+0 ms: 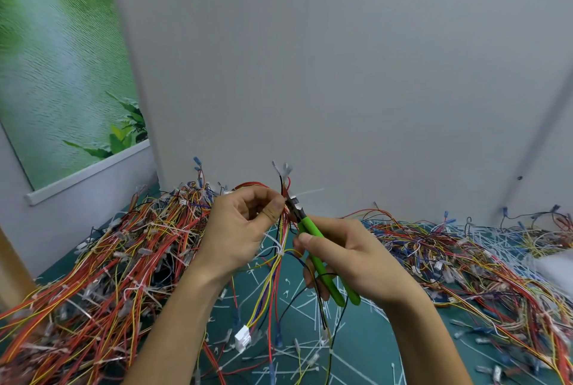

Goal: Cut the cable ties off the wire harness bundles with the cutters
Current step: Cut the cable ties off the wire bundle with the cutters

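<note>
The left hand (245, 229) pinches a thin wire bundle (280, 248) upright above the green mat (366, 341), and should hold it taut so only the tie gets nipped. The right hand (350, 257) is closed round the green-handled cutters (313, 242), whose jaws sit at a white cable tie (307, 191) near the bundle's top. A second white tie cinches the red, yellow, blue and black strands lower down.

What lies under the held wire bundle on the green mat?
Under the multicoloured wire bundle, white cut cable ties litter the green mat; both forearms hide more of it.
</note>
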